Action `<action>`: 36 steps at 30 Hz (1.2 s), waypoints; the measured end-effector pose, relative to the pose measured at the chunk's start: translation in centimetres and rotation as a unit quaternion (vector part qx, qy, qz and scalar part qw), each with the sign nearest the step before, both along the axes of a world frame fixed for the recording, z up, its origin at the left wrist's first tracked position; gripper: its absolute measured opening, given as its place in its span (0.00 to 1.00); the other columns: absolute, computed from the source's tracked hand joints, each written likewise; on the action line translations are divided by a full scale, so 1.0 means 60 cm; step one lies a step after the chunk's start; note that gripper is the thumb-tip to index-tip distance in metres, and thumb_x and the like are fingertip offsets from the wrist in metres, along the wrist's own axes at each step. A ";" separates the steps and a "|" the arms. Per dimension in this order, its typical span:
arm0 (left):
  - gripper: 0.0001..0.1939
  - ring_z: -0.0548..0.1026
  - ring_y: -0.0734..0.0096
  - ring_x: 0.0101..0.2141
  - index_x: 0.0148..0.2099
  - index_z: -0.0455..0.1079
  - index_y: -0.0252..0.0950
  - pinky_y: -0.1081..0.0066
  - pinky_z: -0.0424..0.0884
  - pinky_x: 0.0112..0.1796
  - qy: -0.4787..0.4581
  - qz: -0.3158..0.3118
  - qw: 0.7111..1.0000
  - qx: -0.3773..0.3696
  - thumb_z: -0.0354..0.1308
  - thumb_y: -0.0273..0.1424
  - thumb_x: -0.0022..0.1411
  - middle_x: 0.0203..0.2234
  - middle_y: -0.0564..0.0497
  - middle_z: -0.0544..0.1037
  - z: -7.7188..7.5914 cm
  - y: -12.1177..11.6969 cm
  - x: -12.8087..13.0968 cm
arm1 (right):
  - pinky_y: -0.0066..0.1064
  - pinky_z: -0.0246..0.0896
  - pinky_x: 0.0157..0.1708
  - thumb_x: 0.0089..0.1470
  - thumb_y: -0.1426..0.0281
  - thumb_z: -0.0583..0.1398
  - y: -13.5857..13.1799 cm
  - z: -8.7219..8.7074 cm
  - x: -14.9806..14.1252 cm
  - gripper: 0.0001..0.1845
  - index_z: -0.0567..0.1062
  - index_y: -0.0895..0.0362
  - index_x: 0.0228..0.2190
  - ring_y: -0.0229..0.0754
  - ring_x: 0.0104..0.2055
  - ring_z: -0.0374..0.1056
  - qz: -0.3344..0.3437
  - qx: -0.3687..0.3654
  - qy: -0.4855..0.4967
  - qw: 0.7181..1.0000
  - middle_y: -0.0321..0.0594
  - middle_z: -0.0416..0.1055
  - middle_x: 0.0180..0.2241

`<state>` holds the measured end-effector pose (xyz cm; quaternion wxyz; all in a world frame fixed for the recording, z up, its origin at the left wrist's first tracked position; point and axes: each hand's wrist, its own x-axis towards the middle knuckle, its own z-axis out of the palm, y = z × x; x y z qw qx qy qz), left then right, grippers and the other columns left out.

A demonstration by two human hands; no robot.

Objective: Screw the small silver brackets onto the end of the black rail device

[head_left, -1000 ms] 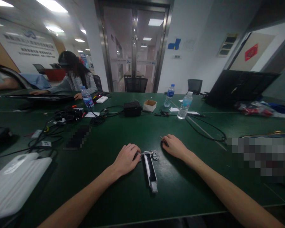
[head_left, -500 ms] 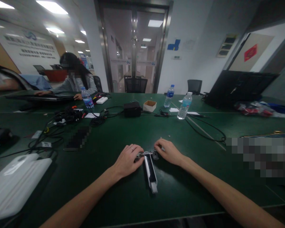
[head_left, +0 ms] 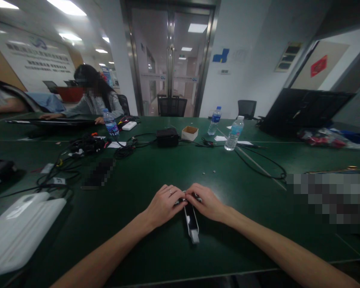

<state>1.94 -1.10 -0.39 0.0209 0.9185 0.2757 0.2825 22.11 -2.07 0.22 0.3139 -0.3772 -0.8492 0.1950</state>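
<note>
Lying at lower centre, the slim white-framed device (head_left: 192, 221) has its far end pinched by the left hand (head_left: 165, 202); the right hand (head_left: 207, 203) crowds in too, can't tell what it's gripping! Mid-frame, two tiny pieces (head_left: 203, 173); beyond, an open box (head_left: 189, 137).

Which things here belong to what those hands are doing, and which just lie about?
In hand:
white-framed piece, left hand and right hand at its far end
perhaps two tiny bits

Seemingly lying about:
three bottles
black box
open carton
</note>
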 end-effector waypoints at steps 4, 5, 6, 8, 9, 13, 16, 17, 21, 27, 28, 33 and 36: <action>0.05 0.73 0.66 0.36 0.41 0.68 0.34 0.67 0.67 0.37 -0.011 -0.002 1.000 -0.007 0.56 0.30 0.64 0.36 0.49 0.76 -0.001 0.001 0.000 | 0.29 0.61 0.33 0.60 0.72 0.55 -0.001 0.000 -0.002 0.07 0.72 0.58 0.33 0.37 0.33 0.65 -0.006 0.001 0.004 1.000 0.39 0.69 0.31; 0.05 0.73 0.66 0.36 0.41 0.68 0.34 0.67 0.67 0.37 -0.014 -0.002 1.000 -0.006 0.57 0.30 0.64 0.36 0.49 0.76 -0.001 0.001 0.001 | 0.29 0.61 0.33 0.60 0.72 0.55 -0.001 0.001 -0.002 0.06 0.72 0.58 0.33 0.37 0.33 0.65 -0.007 0.000 0.003 1.000 0.39 0.69 0.31; 0.05 0.73 0.66 0.36 0.41 0.68 0.34 0.67 0.66 0.37 -0.017 -0.003 1.000 -0.006 0.56 0.30 0.65 0.36 0.49 0.76 -0.002 0.001 0.001 | 0.28 0.61 0.32 0.60 0.72 0.55 -0.002 0.002 -0.003 0.06 0.72 0.58 0.33 0.37 0.33 0.65 -0.007 -0.003 0.002 1.000 0.39 0.69 0.31; 0.04 0.73 0.66 0.36 0.41 0.68 0.34 0.67 0.66 0.37 -0.022 -0.003 1.000 -0.006 0.56 0.30 0.65 0.36 0.49 0.76 -0.002 0.001 0.001 | 0.28 0.62 0.32 0.60 0.72 0.55 -0.003 0.004 -0.003 0.06 0.72 0.58 0.33 0.37 0.33 0.65 -0.007 -0.011 -0.004 1.000 0.39 0.70 0.32; 0.04 0.73 0.66 0.36 0.41 0.68 0.34 0.67 0.66 0.37 -0.025 -0.003 1.000 -0.006 0.55 0.29 0.65 0.35 0.49 0.76 -0.002 0.001 0.001 | 0.28 0.62 0.32 0.60 0.72 0.55 -0.003 0.005 -0.003 0.06 0.72 0.58 0.33 0.37 0.33 0.65 -0.007 -0.013 -0.006 1.000 0.39 0.70 0.32; 0.03 0.73 0.67 0.36 0.40 0.68 0.34 0.67 0.66 0.37 -0.034 -0.002 0.999 -0.016 0.55 0.28 0.64 0.35 0.49 0.76 0.001 0.000 0.001 | 0.28 0.62 0.32 0.59 0.72 0.56 -0.003 0.007 0.000 0.05 0.73 0.58 0.34 0.37 0.34 0.66 -0.007 -0.010 -0.006 1.000 0.39 0.70 0.32; 0.03 0.73 0.67 0.36 0.40 0.68 0.35 0.67 0.66 0.37 -0.039 0.002 0.999 -0.021 0.55 0.27 0.63 0.35 0.49 0.76 0.001 0.000 0.001 | 0.28 0.62 0.32 0.59 0.71 0.56 -0.002 0.005 0.001 0.05 0.73 0.58 0.34 0.37 0.34 0.66 -0.009 -0.011 -0.006 1.000 0.39 0.70 0.32; 0.03 0.73 0.67 0.36 0.39 0.68 0.35 0.67 0.66 0.37 -0.040 0.003 0.999 -0.018 0.55 0.26 0.63 0.35 0.49 0.76 0.001 0.001 0.001 | 0.28 0.62 0.32 0.59 0.71 0.57 -0.001 0.004 0.000 0.05 0.73 0.58 0.34 0.37 0.33 0.66 -0.011 -0.011 -0.005 1.000 0.39 0.70 0.32; 0.03 0.73 0.67 0.34 0.39 0.68 0.34 0.67 0.66 0.36 -0.043 0.007 0.999 0.003 0.56 0.25 0.61 0.34 0.49 0.76 -0.001 0.002 0.002 | 0.29 0.62 0.32 0.59 0.70 0.57 0.001 -0.002 0.000 0.05 0.73 0.58 0.32 0.37 0.33 0.65 -0.017 -0.002 -0.006 1.000 0.38 0.70 0.30; 0.04 0.73 0.66 0.35 0.40 0.67 0.35 0.67 0.66 0.36 -0.029 0.016 0.999 -0.007 0.55 0.25 0.60 0.35 0.49 0.76 0.001 0.002 0.001 | 0.29 0.63 0.32 0.58 0.71 0.58 -0.001 0.001 -0.001 0.04 0.73 0.58 0.33 0.37 0.33 0.66 -0.003 -0.009 -0.003 1.000 0.38 0.70 0.31; 0.04 0.73 0.66 0.36 0.40 0.67 0.35 0.67 0.66 0.36 -0.027 0.019 0.999 -0.010 0.55 0.26 0.60 0.35 0.49 0.76 0.001 0.003 0.001 | 0.29 0.63 0.32 0.58 0.71 0.58 -0.002 0.002 -0.001 0.04 0.73 0.58 0.34 0.37 0.34 0.66 0.004 -0.010 -0.004 1.000 0.38 0.70 0.31; 0.04 0.72 0.66 0.36 0.39 0.67 0.35 0.67 0.66 0.37 -0.001 0.043 0.998 -0.037 0.56 0.26 0.59 0.35 0.50 0.75 0.003 0.009 -0.005 | 0.30 0.65 0.35 0.59 0.71 0.57 -0.002 0.004 0.003 0.06 0.73 0.57 0.38 0.38 0.36 0.67 0.031 0.014 -0.017 0.999 0.40 0.71 0.35; 0.03 0.71 0.66 0.36 0.38 0.68 0.35 0.67 0.66 0.37 0.004 0.066 0.995 -0.081 0.56 0.27 0.60 0.34 0.50 0.74 0.006 0.016 -0.012 | 0.32 0.65 0.37 0.60 0.71 0.56 0.007 0.005 0.014 0.06 0.73 0.57 0.37 0.40 0.37 0.66 0.019 0.053 -0.032 0.998 0.42 0.71 0.35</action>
